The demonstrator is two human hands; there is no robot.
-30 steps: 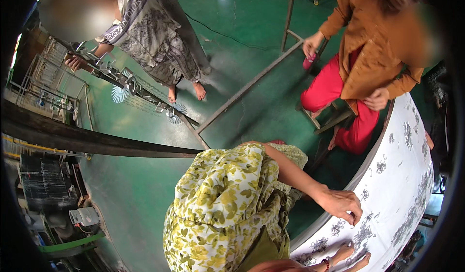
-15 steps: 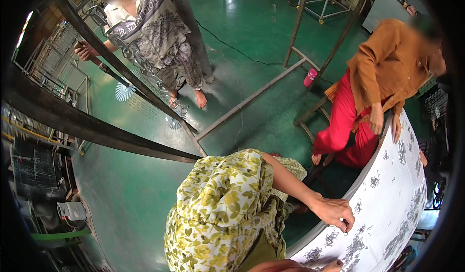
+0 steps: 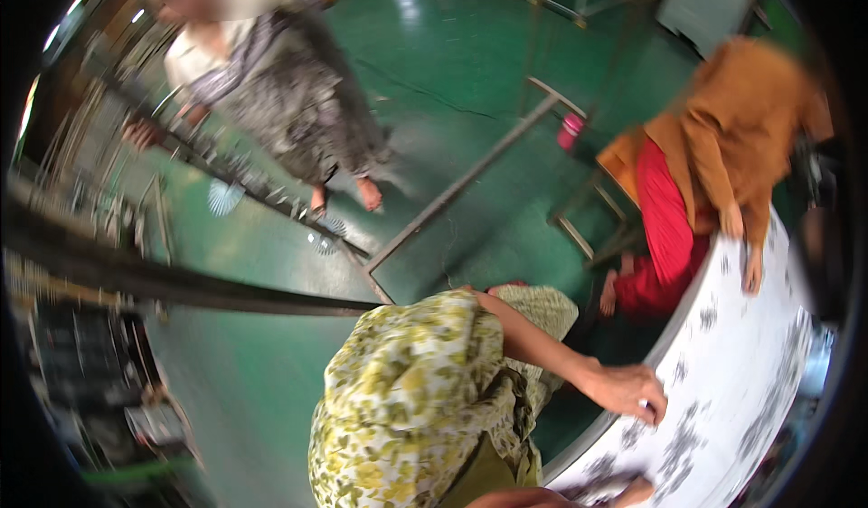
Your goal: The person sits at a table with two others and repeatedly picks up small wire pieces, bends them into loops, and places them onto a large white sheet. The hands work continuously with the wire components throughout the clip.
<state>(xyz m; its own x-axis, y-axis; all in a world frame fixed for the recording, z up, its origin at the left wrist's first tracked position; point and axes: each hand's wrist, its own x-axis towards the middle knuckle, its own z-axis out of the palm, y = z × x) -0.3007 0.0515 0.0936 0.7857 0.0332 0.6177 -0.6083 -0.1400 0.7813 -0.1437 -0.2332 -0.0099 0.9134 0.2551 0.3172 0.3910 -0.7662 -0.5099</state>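
Observation:
My left hand (image 3: 626,394) reaches out from the yellow-green floral garment (image 3: 398,399) and hovers at the near edge of a stretched white cloth (image 3: 696,381). Its thumb and fingers are bent together in a pinch. Something small and dark may be between the fingertips, but blur hides what it is. Dark scribble-like motifs cover parts of the cloth. At the bottom edge, my right hand (image 3: 636,492) shows only a few smeared fingers over the cloth, and its grip cannot be made out.
Across the cloth sits a co-worker in an orange top (image 3: 732,119), hands at its edge. Another person (image 3: 280,101) stands beyond a dark metal frame (image 3: 461,183). A wooden stool (image 3: 597,210) and pink bottle (image 3: 570,131) are on the green floor (image 3: 244,354).
The view has shifted and blurred. My left hand stays pinched near the cloth's edge. The seated co-worker's hands have come down onto the cloth's edge; the standing person has raised an arm.

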